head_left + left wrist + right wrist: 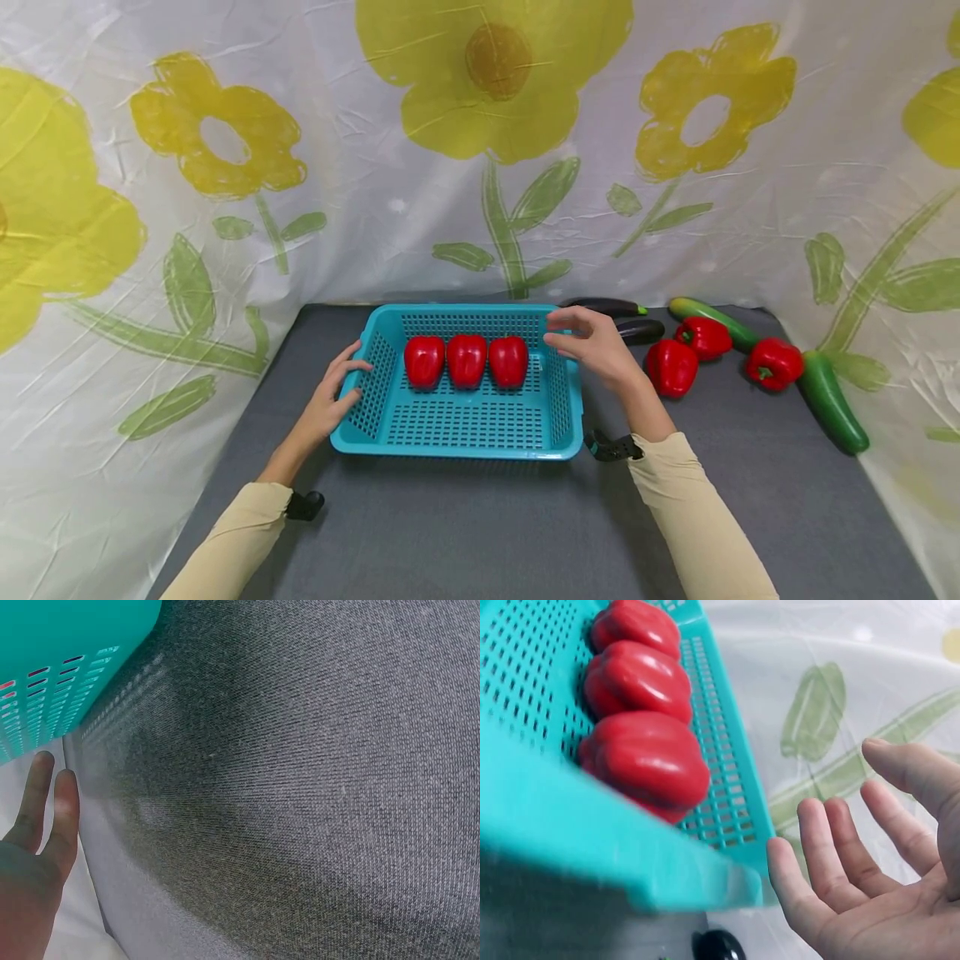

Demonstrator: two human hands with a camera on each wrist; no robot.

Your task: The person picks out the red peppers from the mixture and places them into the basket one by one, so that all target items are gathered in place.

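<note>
Behind, flowered sheet (390,233); beneath, dark grey table (465,525). From the head view, looking down into a blue basket (465,453) with three red peppers side by side inside: left pepper (424,362), middle pepper (467,362) and right pepper (508,362). Out on the table to the right: nearest loose pepper (671,368), second loose pepper (703,337) just behind, third loose pepper (775,364) farther over, plus far cucumber (720,317), near cucumber (828,402), rear eggplant (600,306) and front eggplant (639,332). At the left rim, left hand (328,400) with fingers spread, gripping nothing. By the right rim, right hand (594,343) with fingers loosely bent, apart from the thumb, empty. Probably between pieces in loading peppers, to judge by three in and three out.

Through the left wrist view, two straight fingers just beside the basket's wall; impossible to tell whether touching.

Through the right wrist view, fingers and thumb well parted, holding nothing, near the basket's end, with the pepper row lying within. Next, would call for reaching right to the nearest loose pepper, curling fingers round its body, lifting over the rim and lowering into bare space, preferably without bumping the row.
</note>
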